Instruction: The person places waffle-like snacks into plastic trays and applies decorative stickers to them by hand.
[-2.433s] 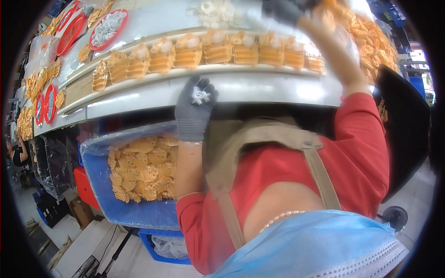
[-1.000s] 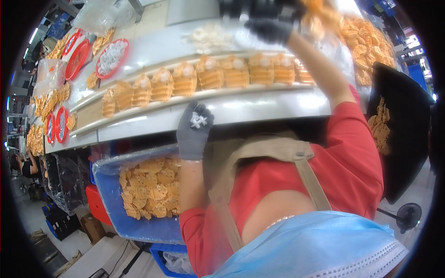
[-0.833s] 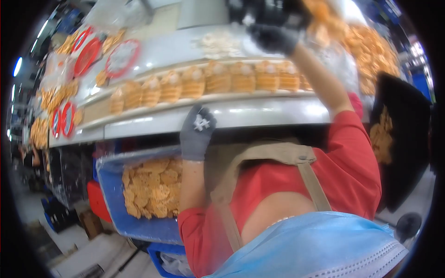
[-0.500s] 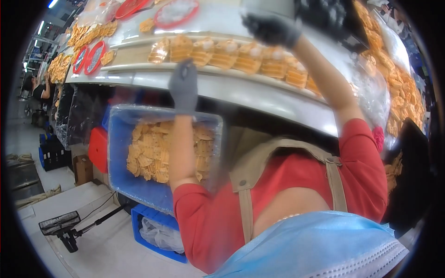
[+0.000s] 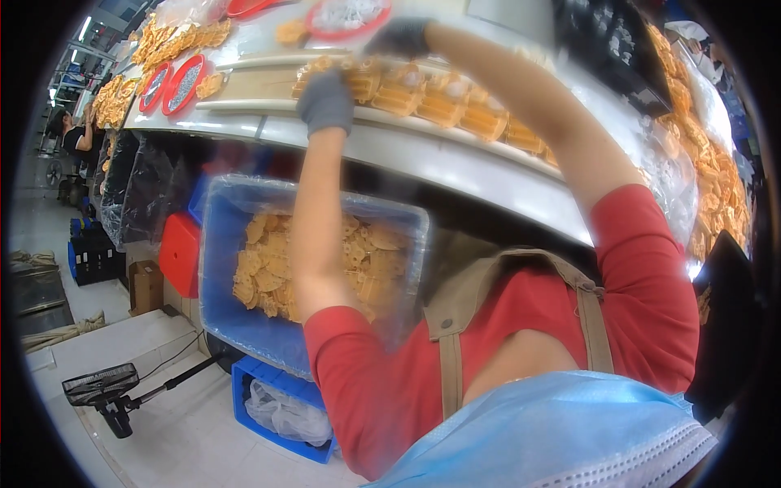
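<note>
My left hand [image 5: 327, 104], in a grey glove, is closed at the left end of a row of orange plastic parts [image 5: 441, 99]. Its curled fingers overlap the leftmost parts, and what they hold, if anything, is hidden. Just beyond the row, my right hand [image 5: 400, 39], in a darker glove, bends down close to the same end. Motion smears its fingers. The row stands along a light rail [image 5: 236, 104] on the white workbench, and several parts carry a small whitish piece on top. A red dish [image 5: 350, 32] of clear pieces lies beside my right hand.
Below the bench edge stands a blue bin [image 5: 218, 305], lined with plastic and heaped with orange parts. Two red dishes [image 5: 184, 84] and orange piles lie left. A black crate [image 5: 610, 49] stands right. On the floor are a fan [image 5: 106, 390] and a red stool [image 5: 180, 254].
My right hand has swung left and lower, from above the row toward its left end. My left hand has reached the leftmost parts. The whole view has shifted slightly.
</note>
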Available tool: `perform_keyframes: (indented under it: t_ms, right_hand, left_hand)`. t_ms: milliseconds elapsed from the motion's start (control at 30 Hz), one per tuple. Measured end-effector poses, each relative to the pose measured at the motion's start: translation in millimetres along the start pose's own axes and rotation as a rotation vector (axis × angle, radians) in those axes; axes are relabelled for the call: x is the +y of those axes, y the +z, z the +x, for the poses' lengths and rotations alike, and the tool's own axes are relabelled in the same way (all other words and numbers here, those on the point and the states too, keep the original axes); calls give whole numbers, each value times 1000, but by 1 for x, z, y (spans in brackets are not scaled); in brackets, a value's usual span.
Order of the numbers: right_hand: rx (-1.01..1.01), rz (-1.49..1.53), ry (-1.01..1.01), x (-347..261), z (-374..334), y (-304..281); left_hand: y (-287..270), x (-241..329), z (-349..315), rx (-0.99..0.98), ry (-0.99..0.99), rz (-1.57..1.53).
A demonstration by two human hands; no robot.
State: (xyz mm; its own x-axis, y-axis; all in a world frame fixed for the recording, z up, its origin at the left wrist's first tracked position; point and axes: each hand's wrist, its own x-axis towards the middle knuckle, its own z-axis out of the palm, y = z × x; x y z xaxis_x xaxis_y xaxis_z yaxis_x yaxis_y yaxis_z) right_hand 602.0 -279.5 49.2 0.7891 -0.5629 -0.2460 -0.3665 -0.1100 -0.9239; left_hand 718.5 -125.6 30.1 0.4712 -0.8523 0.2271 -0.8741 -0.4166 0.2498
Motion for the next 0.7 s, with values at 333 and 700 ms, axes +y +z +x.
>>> perform_keyframes:
  t_ms: [333, 700]
  right_hand:
    - [-118, 99, 207, 33, 68, -14]
    - [-54, -256, 232, 5, 54, 8]
  left_hand:
    - [0, -7, -7, 84, 34, -180]
    - [17, -27, -27, 328, -9, -857]
